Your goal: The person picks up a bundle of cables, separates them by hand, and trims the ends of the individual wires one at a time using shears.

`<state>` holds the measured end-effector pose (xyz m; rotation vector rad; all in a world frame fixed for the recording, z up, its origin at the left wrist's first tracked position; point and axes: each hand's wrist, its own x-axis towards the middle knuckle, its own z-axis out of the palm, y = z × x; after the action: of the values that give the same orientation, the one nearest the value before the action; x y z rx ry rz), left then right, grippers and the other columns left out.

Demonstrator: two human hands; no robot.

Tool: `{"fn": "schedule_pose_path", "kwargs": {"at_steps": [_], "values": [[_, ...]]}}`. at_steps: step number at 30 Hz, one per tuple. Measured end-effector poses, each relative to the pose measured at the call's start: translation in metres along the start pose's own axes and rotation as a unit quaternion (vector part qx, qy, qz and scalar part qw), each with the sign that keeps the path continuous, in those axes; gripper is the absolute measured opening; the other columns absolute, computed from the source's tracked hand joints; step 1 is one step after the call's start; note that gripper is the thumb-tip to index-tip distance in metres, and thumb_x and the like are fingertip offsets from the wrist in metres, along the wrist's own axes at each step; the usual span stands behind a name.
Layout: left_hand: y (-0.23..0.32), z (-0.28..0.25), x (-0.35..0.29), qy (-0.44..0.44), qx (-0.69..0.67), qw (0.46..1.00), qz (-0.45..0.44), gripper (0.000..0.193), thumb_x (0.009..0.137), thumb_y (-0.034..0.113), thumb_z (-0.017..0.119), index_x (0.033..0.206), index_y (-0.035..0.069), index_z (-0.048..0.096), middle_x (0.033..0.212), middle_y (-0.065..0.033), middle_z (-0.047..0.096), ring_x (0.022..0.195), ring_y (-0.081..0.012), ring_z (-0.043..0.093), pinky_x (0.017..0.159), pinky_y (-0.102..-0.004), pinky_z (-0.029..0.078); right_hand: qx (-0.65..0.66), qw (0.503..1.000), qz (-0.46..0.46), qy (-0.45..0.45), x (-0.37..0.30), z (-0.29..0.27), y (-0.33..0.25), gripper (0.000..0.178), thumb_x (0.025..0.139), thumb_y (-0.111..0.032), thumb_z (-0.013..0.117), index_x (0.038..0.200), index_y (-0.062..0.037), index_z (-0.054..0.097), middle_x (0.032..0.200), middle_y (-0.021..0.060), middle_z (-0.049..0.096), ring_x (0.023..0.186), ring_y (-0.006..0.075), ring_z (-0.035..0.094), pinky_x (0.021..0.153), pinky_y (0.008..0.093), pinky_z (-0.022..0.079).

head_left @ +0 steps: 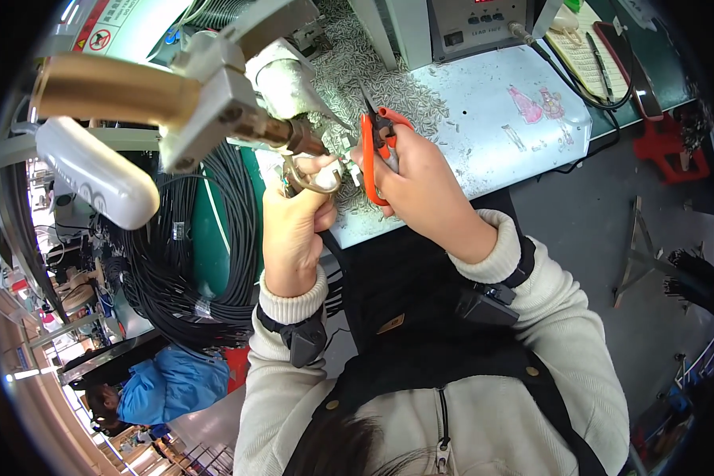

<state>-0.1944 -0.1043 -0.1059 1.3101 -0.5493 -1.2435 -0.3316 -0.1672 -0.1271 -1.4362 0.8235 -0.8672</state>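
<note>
My right hand [428,190] is closed around a pair of cutting pliers [369,163] with orange handles; their dark pointed jaws stick out away from me. The thumb and fingers of that hand also come close to a small white piece [354,168] between my hands. Just left of it, my left hand [295,222] is closed, its fingertips partly hidden behind a curved metal hook [313,184]. What my left fingers grip is too small and covered to make out. Both hands are over the near edge of a white work plate [484,151].
Many short metal bits [357,55] cover the plate's left part. A metal machine arm [214,99] and white lamp-like piece [99,174] hang at left. Black cable coils [190,262] lie beside. A control box [484,28], notebook [583,59] and pen [599,63] stand farther right.
</note>
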Motion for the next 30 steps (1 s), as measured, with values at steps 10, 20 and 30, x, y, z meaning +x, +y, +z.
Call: {"fn": "schedule_pose_path", "kwargs": {"at_steps": [10,20,30], "values": [[-0.009,0.012,-0.053,0.013,0.093,0.994,0.048,0.014,0.084,0.006,0.050,0.095,-0.001,0.055,0.080,-0.0047,0.054,0.070,-0.0105,0.050,0.061,-0.0227,0.040,0.002,0.998,-0.059,-0.003,-0.036,-0.004,-0.013,0.016,0.082,-0.013,0.056,0.086,0.0005,0.050,0.069,0.0011,0.051,0.049,0.0066,0.046,0.044,0.0231,0.039],[-0.013,-0.004,-0.076,-0.109,-0.062,0.992,-0.025,0.007,0.083,0.004,0.052,0.087,-0.001,0.053,0.075,-0.0025,0.054,0.066,-0.0076,0.050,0.062,-0.0202,0.041,0.004,0.996,-0.078,-0.053,-0.056,-0.007,-0.008,0.017,0.078,-0.009,0.061,0.089,-0.0001,0.053,0.067,0.0049,0.055,0.054,0.0094,0.052,0.048,0.0230,0.039],[-0.021,0.018,-0.086,0.061,0.155,0.953,0.253,0.017,0.071,-0.009,0.060,0.086,-0.003,0.055,0.072,-0.0004,0.052,0.057,-0.0037,0.041,0.050,-0.0153,0.030,0.083,0.990,-0.093,-0.072,-0.071,0.003,-0.018,0.013,0.082,-0.006,0.056,0.091,0.0016,0.051,0.070,0.0047,0.057,0.044,0.0061,0.047,0.044,0.0178,0.037]]}}
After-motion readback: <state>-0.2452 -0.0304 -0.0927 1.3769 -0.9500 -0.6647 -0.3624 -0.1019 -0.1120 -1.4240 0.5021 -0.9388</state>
